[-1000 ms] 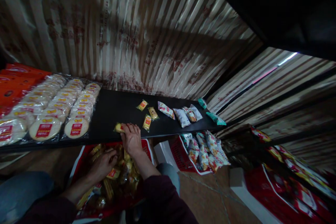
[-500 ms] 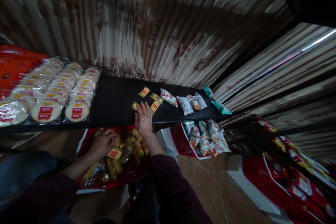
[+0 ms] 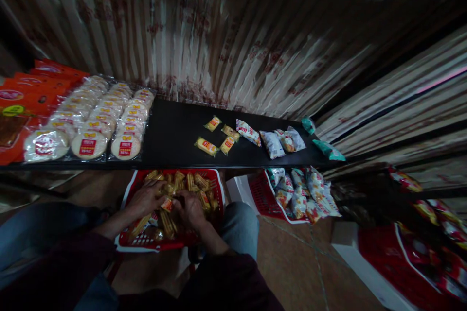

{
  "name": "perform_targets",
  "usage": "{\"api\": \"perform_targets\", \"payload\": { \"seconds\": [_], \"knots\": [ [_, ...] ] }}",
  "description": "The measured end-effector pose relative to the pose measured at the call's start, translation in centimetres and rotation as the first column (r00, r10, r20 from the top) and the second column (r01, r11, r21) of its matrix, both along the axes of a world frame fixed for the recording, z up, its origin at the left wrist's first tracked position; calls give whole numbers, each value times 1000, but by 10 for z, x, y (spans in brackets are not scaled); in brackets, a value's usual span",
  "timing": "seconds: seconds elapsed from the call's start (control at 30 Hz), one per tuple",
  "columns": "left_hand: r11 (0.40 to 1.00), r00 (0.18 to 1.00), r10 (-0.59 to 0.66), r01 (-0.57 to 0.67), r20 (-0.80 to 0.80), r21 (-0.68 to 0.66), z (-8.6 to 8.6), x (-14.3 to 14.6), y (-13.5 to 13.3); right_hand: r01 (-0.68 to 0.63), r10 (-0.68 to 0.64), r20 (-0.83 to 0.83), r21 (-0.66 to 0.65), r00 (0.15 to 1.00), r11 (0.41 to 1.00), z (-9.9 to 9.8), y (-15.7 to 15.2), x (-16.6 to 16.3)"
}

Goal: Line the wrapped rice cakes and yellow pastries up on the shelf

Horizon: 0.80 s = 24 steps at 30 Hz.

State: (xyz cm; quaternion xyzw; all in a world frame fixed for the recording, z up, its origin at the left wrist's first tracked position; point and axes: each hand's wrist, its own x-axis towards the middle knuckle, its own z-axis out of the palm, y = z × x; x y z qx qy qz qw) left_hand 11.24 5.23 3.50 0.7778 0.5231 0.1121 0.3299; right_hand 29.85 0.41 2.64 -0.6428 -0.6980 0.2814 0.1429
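A red basket (image 3: 221, 189) with a white rim stands below the black shelf, filled with yellow snack packets (image 3: 202, 182) in clear wrappers. Over its left part, my left hand (image 3: 148, 199) is closed with its fingertips on a wrapped snack (image 3: 167, 204) bearing a red and yellow label. My right hand (image 3: 192, 210) is in the middle of the basket, fingers curled beside that packet. What its fingertips hold is too dark to make out. Several similar yellow packets (image 3: 206, 146) lie loosely on the black shelf (image 3: 175, 129) above.
Rows of round white crackers (image 3: 126, 146) and orange packs (image 3: 14, 116) fill the shelf's left end. White snack bags (image 3: 272, 145) and green packets (image 3: 328, 149) lie at its right. A second red basket (image 3: 260, 194) holds snack bags. My knee (image 3: 239, 228) is beside the first basket.
My right hand has drawn back from the shelf into the basket, leaving a yellow packet lying at the front. My left hand stays over the basket. The view has shifted slightly left.
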Motion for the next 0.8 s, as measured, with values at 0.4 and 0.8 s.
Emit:
{"api": "perform_targets", "payload": {
  "seconds": [0.4,0.8],
  "knots": [
    [978,981,136,-155,135,141,0,25,4,103,-71,-238,122,969,987,9,-3,2],
    [912,671,386,-176,633,-369,34,28,4,269,-256,-541,-57,801,962,22,1,18]
  ]
}}
